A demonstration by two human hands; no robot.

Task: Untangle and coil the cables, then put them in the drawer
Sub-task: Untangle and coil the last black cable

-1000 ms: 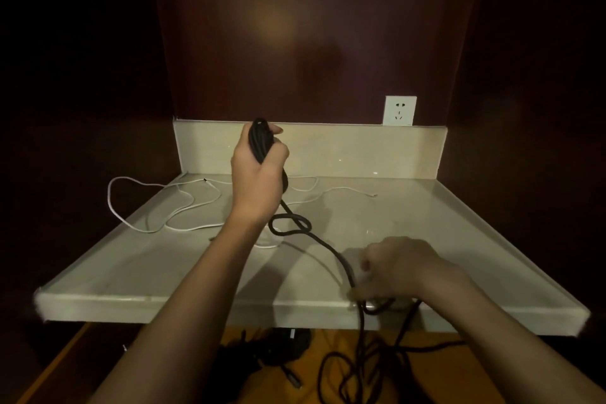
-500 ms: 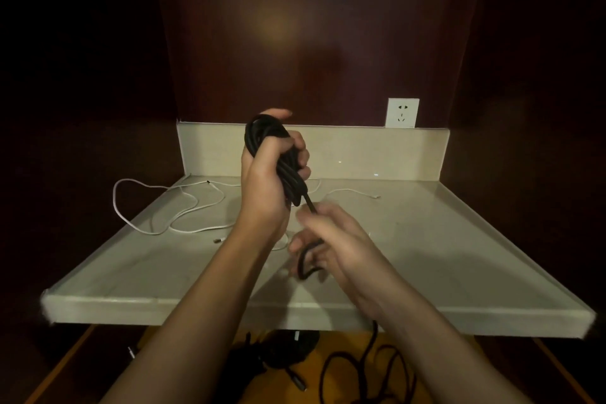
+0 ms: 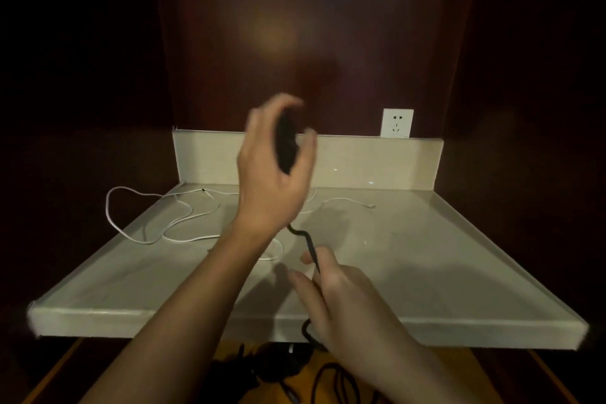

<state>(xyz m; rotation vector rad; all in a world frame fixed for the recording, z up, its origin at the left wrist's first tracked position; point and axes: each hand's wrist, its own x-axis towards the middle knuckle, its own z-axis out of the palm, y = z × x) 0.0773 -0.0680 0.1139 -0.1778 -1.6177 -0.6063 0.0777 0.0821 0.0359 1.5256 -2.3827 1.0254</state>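
My left hand (image 3: pixel 273 180) is raised above the pale counter (image 3: pixel 426 256) and holds a coiled bundle of black cable (image 3: pixel 286 147); the hand is motion-blurred. A black strand runs down from the bundle to my right hand (image 3: pixel 331 292), which grips it lower, near the counter's front edge. The loose rest of the black cable hangs past the edge into the open wooden drawer (image 3: pixel 334 380) below. A white cable (image 3: pixel 157 223) lies in loose loops on the counter's left and back.
A white wall socket (image 3: pixel 397 123) sits above the counter's back splash at the right. Dark wooden walls enclose the counter on three sides. Another dark bundle (image 3: pixel 278 361) lies in the drawer under the counter edge.
My right hand has dropped from just under the left hand toward the front edge, sliding along the black strand. My left hand has turned the bundle and is blurred with motion.
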